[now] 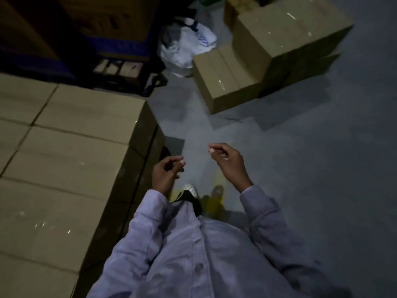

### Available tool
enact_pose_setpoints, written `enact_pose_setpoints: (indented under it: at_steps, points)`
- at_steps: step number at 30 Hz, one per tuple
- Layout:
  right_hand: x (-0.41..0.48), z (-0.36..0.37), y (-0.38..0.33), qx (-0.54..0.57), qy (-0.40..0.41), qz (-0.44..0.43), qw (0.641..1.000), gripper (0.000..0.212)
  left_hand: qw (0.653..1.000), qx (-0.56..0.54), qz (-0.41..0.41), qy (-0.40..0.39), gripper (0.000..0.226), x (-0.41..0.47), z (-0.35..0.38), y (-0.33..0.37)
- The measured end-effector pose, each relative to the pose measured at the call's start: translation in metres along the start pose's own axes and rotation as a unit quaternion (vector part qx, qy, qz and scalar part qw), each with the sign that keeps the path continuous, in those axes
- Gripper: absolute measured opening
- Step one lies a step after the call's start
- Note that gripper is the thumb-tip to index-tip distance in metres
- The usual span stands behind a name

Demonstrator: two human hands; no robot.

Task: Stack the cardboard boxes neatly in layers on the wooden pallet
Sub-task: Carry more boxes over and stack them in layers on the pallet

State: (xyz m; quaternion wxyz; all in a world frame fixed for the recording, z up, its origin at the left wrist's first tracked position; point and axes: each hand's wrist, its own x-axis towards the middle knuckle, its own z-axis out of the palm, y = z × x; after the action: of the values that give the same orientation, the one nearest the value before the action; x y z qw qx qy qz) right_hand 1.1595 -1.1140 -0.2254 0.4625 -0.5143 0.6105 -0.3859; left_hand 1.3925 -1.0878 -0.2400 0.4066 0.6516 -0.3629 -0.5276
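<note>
A flat layer of stacked cardboard boxes (64, 160) fills the left side, their tops level and edges flush; the pallet under them is hidden. Ahead on the grey floor lies a loose heap of more cardboard boxes (268, 50), with one low box (221, 82) at its near edge. My left hand (166, 172) hangs beside the stack's right face, fingers loosely curled, holding nothing. My right hand (228, 163) is raised over the bare floor, fingers also loosely curled and empty. Both hands are well short of the loose boxes.
A white plastic bag (184, 46) sits on the floor between the heap and dark blue-banded cartons (111, 29) at the back left. Grey floor (322, 168) stretches to the right. My feet show below my hands.
</note>
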Motion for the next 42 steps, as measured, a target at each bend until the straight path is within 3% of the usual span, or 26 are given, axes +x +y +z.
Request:
enact_pose_setpoints:
  at_steps: [5,10,14,18,24,30,38,42]
  points:
    - [0.087,-0.082,0.035,0.028,0.087,0.031,0.995,0.017,0.996,0.043,0.012,-0.081,0.014,0.12,0.107,0.041]
    - [0.191,-0.168,0.032,0.04,0.186,0.076,0.979,0.016,0.965,0.132,0.056,-0.218,0.011,0.238,0.229,0.111]
    - [0.245,-0.243,0.01,0.03,0.251,0.111,0.961,0.015,0.946,0.154,0.064,-0.279,0.011,0.314,0.321,0.18]
    - [0.292,-0.3,0.033,0.066,0.289,0.141,0.945,0.016,0.93,0.168,0.052,-0.322,0.014,0.368,0.406,0.208]
    - [0.424,-0.407,0.086,0.055,0.248,0.162,0.954,0.015,0.948,0.157,0.013,-0.276,0.016,0.45,0.531,0.211]
    - [0.582,-0.523,0.075,0.025,0.215,0.126,0.968,0.016,0.976,0.117,0.01,-0.185,0.014,0.513,0.619,0.25]
    - [0.788,-0.551,0.092,-0.024,0.059,0.111,0.992,0.035,0.994,0.104,-0.006,-0.024,0.03,0.653,0.684,0.267]
    - [0.895,-0.559,0.121,-0.091,0.039,0.101,0.99,0.037,0.991,0.127,-0.017,0.037,0.035,0.741,0.723,0.265]
